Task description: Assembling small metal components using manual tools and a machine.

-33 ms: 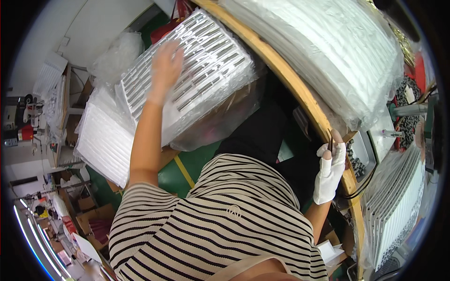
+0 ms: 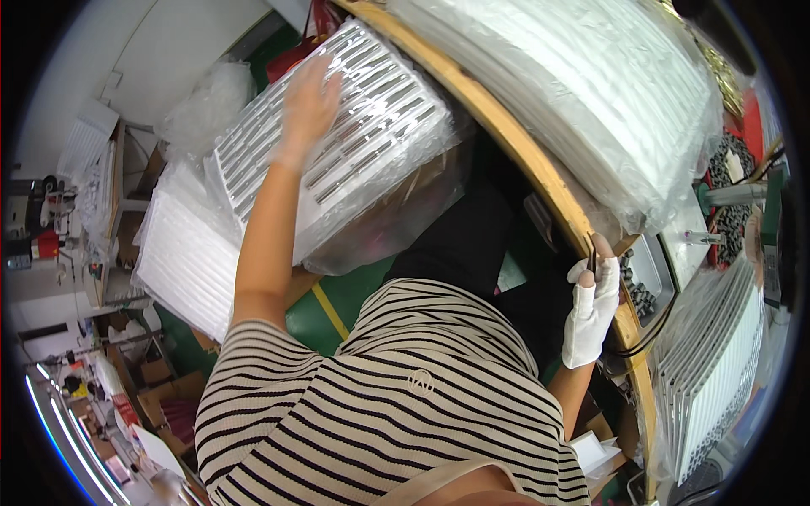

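Note:
My bare left hand point(image 2: 310, 114) is stretched over a white slotted tray point(image 2: 325, 198) holding rows of shiny silver strips point(image 2: 371, 97). Its fingers look extended and a little smeared by motion; whether they touch the strips I cannot tell. At the wooden table edge, my right hand point(image 2: 591, 312) wears a white glove that leaves some fingertips bare. Dark pointed tweezers point(image 2: 592, 257) are pinched in it, tips up. Clear plastic wraps the tray's sides.
Another white ridged tray stack point(image 2: 186, 244) leans at left. Plastic-wrapped white trays point(image 2: 574, 93) lie on the table beyond the wooden edge point(image 2: 498, 110). A metal tray point(image 2: 662, 261) with small dark parts sits near my right hand, with cables point(image 2: 650, 337) beside it.
My left hand has shifted slightly farther and to the right over the silver strips. The right hand with the tweezers stays nearly in place.

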`<state>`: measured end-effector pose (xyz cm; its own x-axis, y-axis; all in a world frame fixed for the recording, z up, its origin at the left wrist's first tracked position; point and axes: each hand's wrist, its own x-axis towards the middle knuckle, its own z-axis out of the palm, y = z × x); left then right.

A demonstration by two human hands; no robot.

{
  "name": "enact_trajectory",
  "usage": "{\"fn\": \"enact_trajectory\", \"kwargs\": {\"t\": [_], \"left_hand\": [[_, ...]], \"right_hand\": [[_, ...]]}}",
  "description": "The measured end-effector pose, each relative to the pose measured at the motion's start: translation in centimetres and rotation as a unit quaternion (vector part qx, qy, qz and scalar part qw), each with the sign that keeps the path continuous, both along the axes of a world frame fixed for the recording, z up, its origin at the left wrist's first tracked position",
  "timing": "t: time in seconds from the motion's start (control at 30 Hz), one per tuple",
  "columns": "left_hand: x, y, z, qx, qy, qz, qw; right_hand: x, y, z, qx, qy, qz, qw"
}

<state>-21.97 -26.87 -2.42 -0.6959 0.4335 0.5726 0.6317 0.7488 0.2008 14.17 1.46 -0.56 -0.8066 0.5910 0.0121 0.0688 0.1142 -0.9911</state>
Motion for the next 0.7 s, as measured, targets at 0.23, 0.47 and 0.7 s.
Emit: {"fn": "enact_trajectory", "kwargs": {"t": [0.23,0.47,0.7], "left_hand": [[-6.0,6.0,-6.9,-0.187,-0.172,0.178,0.951],[-10.9,4.7,-7.9,-0.109,-0.129,0.195,0.966],[-10.2,24.0,14.9,0.023,0.151,-0.22,0.963]], "right_hand": [[1.7,0.7,0.6,-0.03,-0.016,-0.073,0.997],[4.1,3.4,2.4,-0.02,0.014,-0.128,0.991],[6.4,8.8,4.8,0.229,-0.13,-0.254,0.931]]}}
